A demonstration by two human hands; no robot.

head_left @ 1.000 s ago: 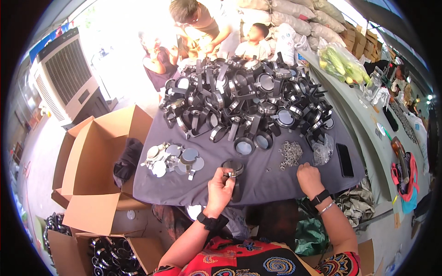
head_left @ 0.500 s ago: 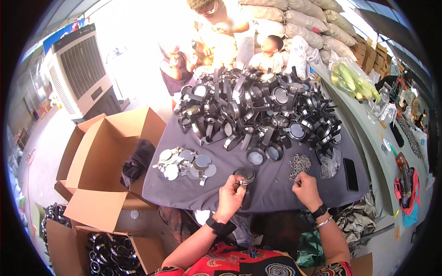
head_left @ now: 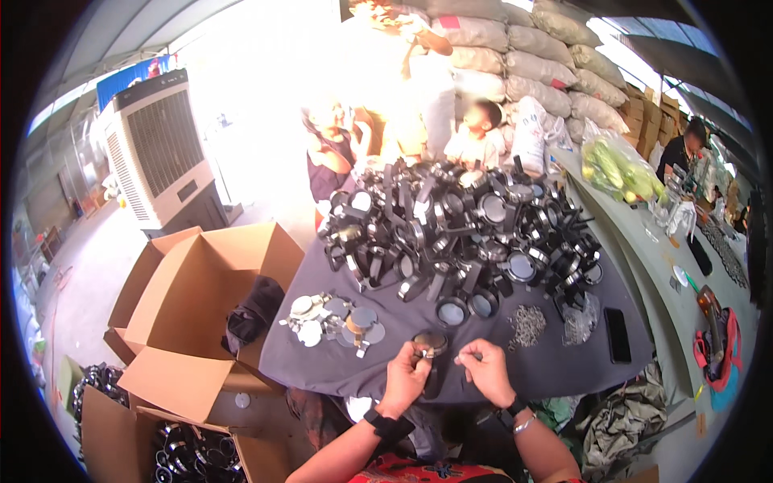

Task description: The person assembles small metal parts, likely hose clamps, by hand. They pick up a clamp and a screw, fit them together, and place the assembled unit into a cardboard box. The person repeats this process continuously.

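My left hand (head_left: 405,377) is closed round a round black part with a metal rim and a black handle (head_left: 432,341), held just above the grey cloth at the table's near edge. The handle points down toward me. Close by on its right, my right hand (head_left: 488,372) is pinched, fingertips together near the part but apart from it. Whatever small thing sits in that pinch is too small to make out. A loose heap of small metal pieces (head_left: 527,326) lies beyond my right hand. Flat silvery discs with tabs (head_left: 364,317) are piled beyond my left hand.
A big heap of similar black handled parts (head_left: 451,233) covers the table's far side. On the right lie a clear plastic bag (head_left: 581,320) and a black phone (head_left: 617,336). Open cardboard boxes (head_left: 173,374) stand at left, near an air cooler (head_left: 165,149). Several people are around.
My right hand has moved left from the small metal pieces to beside the held part. My left hand keeps its grip. The view has shifted, so the table sits lower in the picture.
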